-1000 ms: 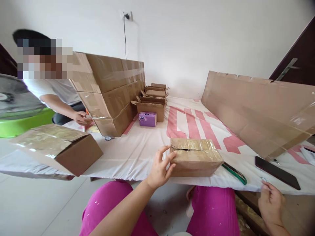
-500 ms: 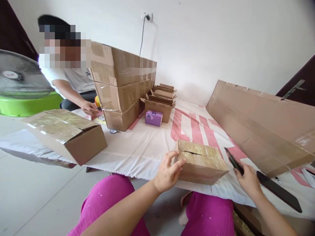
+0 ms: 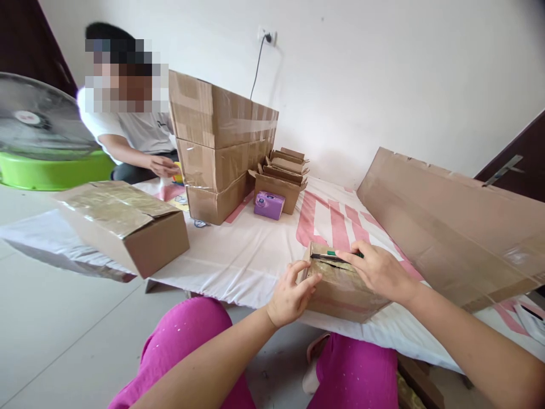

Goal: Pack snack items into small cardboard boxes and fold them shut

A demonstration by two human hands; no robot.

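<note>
A small taped cardboard box (image 3: 340, 302) lies at the near edge of the bed-like surface in front of my knees. My left hand (image 3: 293, 292) grips its left end, with fingers over the top edge. In my right hand (image 3: 378, 270) is a utility knife (image 3: 331, 254) with a black body and a green part. The knife lies along the top of the box, its tip pointing left, close to a slit in the shiny tape. My right palm and forearm cover the box's right end.
A larger taped box (image 3: 123, 218) sits at left, near a stack of boxes (image 3: 234, 153). Open cartons (image 3: 283, 176) and a purple pack (image 3: 269, 205) stand beyond. A big cardboard panel (image 3: 451, 227) leans at right. A co-worker (image 3: 131, 136) sits by a fan (image 3: 38, 119).
My right hand has brought the utility knife leftward from beside the box onto its top. My left hand keeps its place on the box. The co-worker's hand has risen slightly.
</note>
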